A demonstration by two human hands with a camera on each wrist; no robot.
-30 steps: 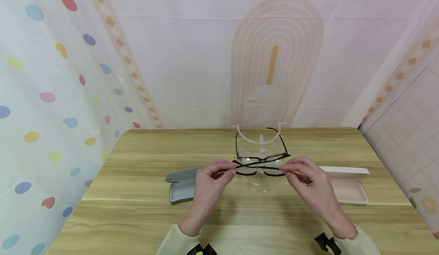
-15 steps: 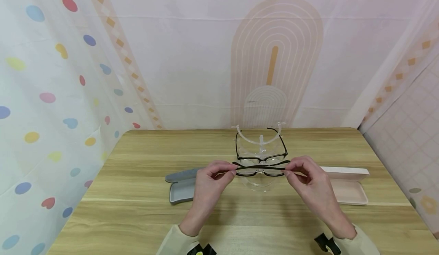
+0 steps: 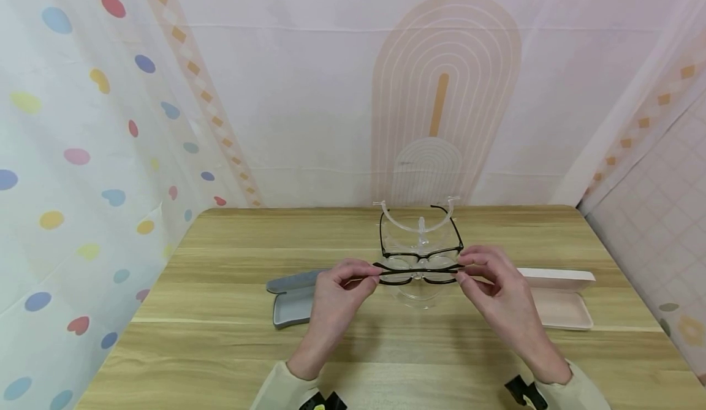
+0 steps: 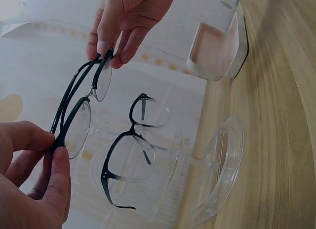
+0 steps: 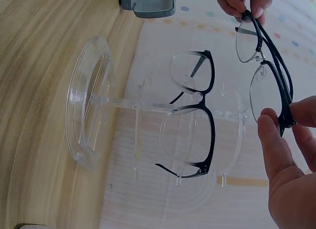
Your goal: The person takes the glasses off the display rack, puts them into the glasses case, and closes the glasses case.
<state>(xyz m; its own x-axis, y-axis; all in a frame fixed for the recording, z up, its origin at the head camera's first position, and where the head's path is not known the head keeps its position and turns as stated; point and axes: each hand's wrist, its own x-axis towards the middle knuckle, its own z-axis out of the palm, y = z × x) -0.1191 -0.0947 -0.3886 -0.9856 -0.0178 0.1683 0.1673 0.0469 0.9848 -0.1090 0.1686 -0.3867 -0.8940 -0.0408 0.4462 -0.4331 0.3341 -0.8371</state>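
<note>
Between the two hands hangs a pair of black half-rim glasses (image 3: pixel 417 271), temples folded across behind the lenses. The left hand (image 3: pixel 343 299) pinches its left end; the right hand (image 3: pixel 502 299) pinches the right end, as the right wrist view also shows at the glasses' hinge (image 5: pixel 286 121). Beyond them, a second black pair (image 4: pixel 132 132) rests with temples spread on a clear display stand (image 5: pixel 91 100). In the head view, the held glasses overlap the stand's lower part.
An open grey case (image 3: pixel 292 309) lies left of the stand, partly behind the left hand. An open case with a pink lining (image 3: pixel 562 309) lies to the right, partly behind the right hand. A patterned curtain (image 3: pixel 309 116) hangs behind the wooden table (image 3: pixel 220 336).
The temples of the held glasses have folded in closer to the frame. The right hand's fingers have shifted slightly at its end; the left hand has stayed nearly still.
</note>
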